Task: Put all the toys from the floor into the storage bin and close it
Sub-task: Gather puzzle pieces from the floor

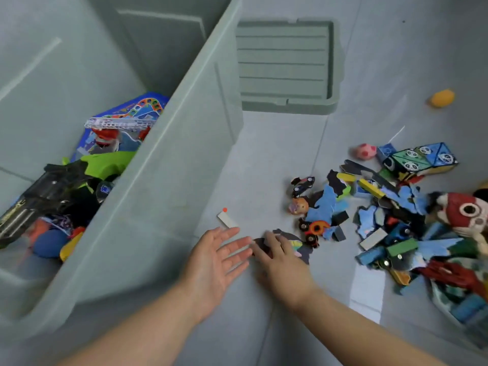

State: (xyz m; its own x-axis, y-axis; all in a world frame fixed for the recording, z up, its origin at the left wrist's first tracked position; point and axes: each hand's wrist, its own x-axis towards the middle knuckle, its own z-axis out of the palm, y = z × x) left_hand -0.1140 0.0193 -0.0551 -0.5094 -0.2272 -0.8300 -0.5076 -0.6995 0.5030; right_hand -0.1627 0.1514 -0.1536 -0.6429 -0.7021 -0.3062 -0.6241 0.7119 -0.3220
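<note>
Loads of toys (396, 207) sit piled on the floor (264, 167) right of the open, part-filled storage bin (184, 154), with its lid (284, 64) lying flat beyond. Right hand (280, 262) rests palm-down on a dark flat piece (305, 250), fingers fairly straight. Left hand (219, 257) is just beside it, palm up, fingers apart.

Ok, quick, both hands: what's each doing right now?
Left hand: open, holding nothing.
Right hand: fingers on dark flat piece; grip cannot be told.
</note>
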